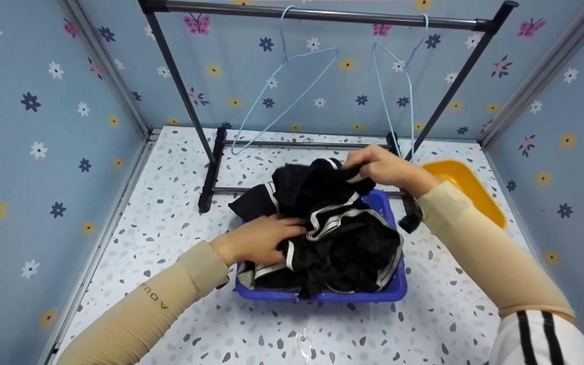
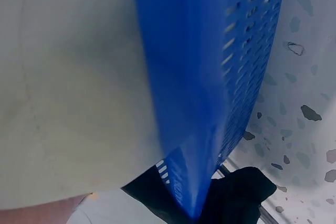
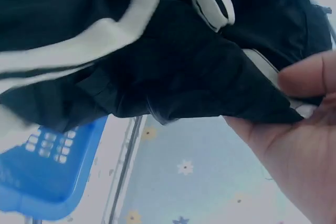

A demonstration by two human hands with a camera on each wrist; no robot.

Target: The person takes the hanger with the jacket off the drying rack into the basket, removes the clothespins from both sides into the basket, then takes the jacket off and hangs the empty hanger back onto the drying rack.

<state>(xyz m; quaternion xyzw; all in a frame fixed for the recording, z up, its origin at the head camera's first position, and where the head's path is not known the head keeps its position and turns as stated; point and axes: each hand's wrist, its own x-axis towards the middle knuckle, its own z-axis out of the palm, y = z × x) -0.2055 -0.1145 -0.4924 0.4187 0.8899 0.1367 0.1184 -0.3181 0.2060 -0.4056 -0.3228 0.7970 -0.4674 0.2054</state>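
Note:
A heap of black clothes with white trim (image 1: 353,248) fills a blue plastic basket (image 1: 397,294) on the floor. My right hand (image 1: 380,165) pinches the edge of a black garment (image 1: 302,185) at the heap's far side. In the right wrist view, thumb and fingers grip a corner of this black cloth (image 3: 199,72), which hangs over the basket (image 3: 63,192). My left hand (image 1: 256,238) lies on the heap's left side, its fingertips partly hidden among the folds. The left wrist view shows mostly a beige sleeve (image 2: 73,87) and the basket's side (image 2: 184,77).
Behind the basket stands a dark metal clothes rack (image 1: 211,167). Two light-blue wire hangers, one left (image 1: 264,129) and one right (image 1: 411,101), hang from its bar. A yellow tray (image 1: 479,197) sits at the right. Flowered walls (image 1: 28,152) enclose the speckled floor (image 1: 170,167).

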